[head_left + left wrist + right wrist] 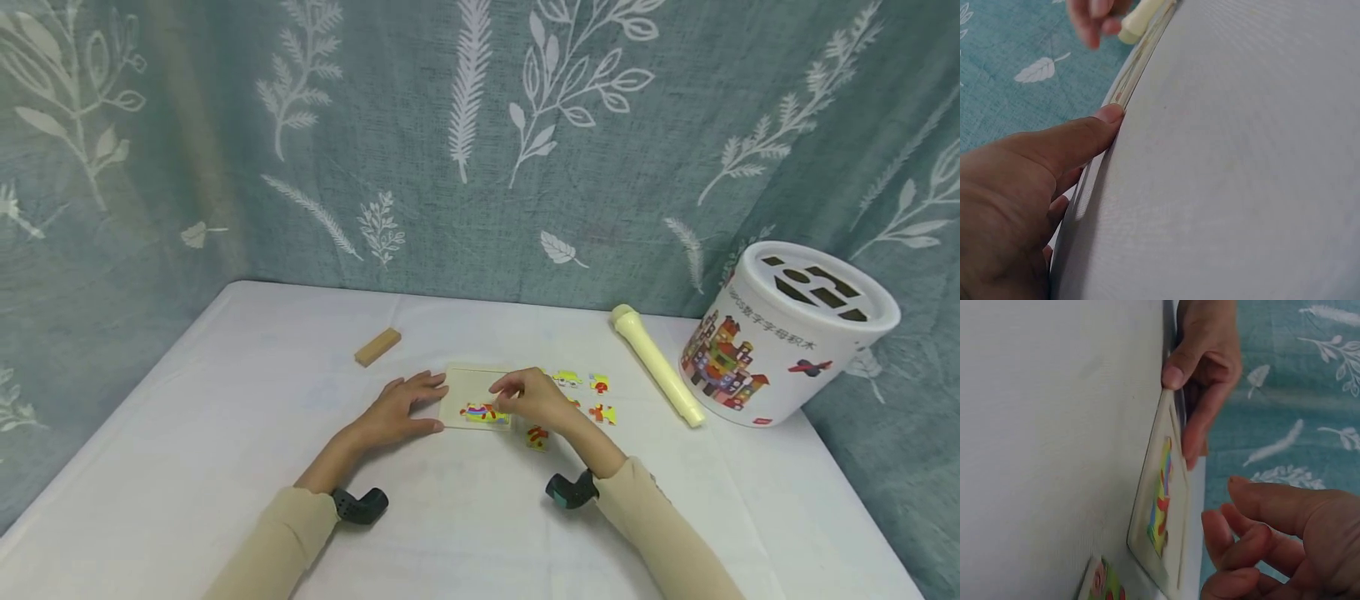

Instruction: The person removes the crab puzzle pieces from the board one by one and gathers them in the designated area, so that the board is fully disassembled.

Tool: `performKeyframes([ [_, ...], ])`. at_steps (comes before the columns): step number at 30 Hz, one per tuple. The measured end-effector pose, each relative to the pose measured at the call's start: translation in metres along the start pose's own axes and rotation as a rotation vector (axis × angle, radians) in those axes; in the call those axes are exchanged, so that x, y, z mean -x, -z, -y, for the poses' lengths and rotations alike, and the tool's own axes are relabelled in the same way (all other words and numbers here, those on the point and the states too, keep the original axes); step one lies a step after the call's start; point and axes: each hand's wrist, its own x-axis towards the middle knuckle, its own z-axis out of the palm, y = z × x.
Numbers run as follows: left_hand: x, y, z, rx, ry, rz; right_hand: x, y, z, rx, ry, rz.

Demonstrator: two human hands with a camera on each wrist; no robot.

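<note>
A pale, shallow puzzle tray (pixel 465 385) lies on the table. Brightly coloured jigsaw pieces (pixel 477 413) sit joined along its near side. My left hand (pixel 405 407) rests at the tray's left edge, its thumb touching the near corner and its fingers stretched towards the far part of that edge. Above the tray's right side hovers my right hand (pixel 531 398), fingers loosely bent, thumb apart from them in the right wrist view. Nothing shows between them there. Just right of the tray lie loose pieces (pixel 603 414), some partly hidden by this hand; one piece (pixel 537 438) lies nearer me.
A small wooden block (pixel 377 347) lies beyond my left hand. Towards the right are a pale yellow stick (pixel 660 367) with a knobbed end and a large white tub (pixel 780 342) with a slotted lid. A green leaf-patterned curtain (pixel 420 167) hangs behind the table.
</note>
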Motion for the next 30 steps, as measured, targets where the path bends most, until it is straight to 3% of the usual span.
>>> performKeyframes([
  [12,0.0,-0.003,0.001,0.005,-0.019,-0.012,-0.013,-0.025,-0.006,0.036,0.097,0.067],
  [23,0.001,-0.002,0.001,-0.003,-0.016,-0.017,-0.01,-0.03,-0.002,0.125,0.117,0.061],
  [30,0.001,-0.003,0.0,0.0,-0.014,-0.016,-0.008,-0.03,-0.004,0.123,0.131,0.047],
])
